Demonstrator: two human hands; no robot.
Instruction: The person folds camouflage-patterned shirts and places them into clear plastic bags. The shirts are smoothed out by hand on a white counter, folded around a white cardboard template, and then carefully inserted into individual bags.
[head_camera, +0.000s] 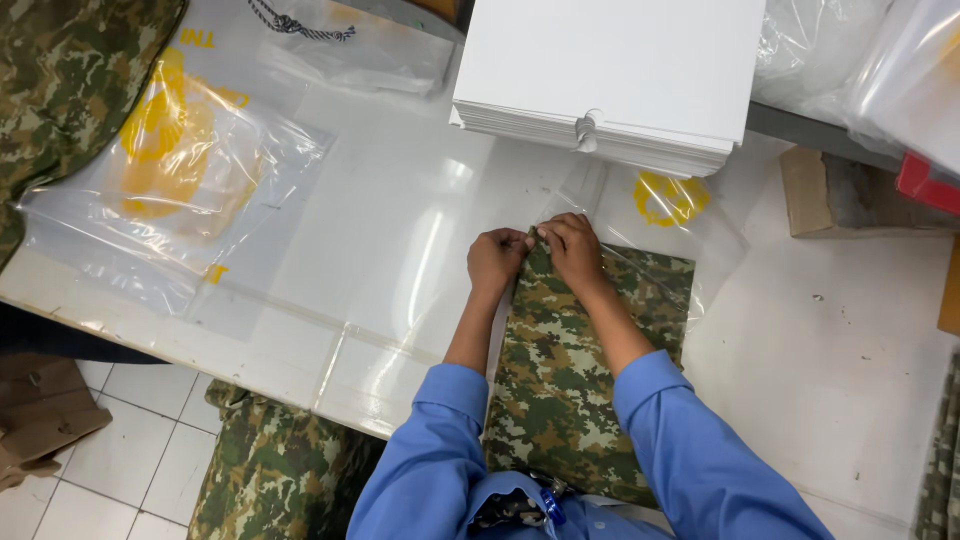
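Observation:
A folded camouflage garment (570, 380) lies on the white table (830, 380) right in front of me, partly inside a clear plastic bag (690, 215) with a yellow mark. My left hand (495, 258) and my right hand (572, 248) meet at the garment's far left corner, and both pinch the edge of the bag there. Both forearms come out of blue sleeves.
A stack of white cardboard sheets (610, 70) sits beyond my hands. Clear bags with yellow print (170, 190) lie at the left, camouflage cloth (60, 80) at the far left corner. More camouflage cloth (270, 470) hangs below the table edge, by a brown box (40, 410).

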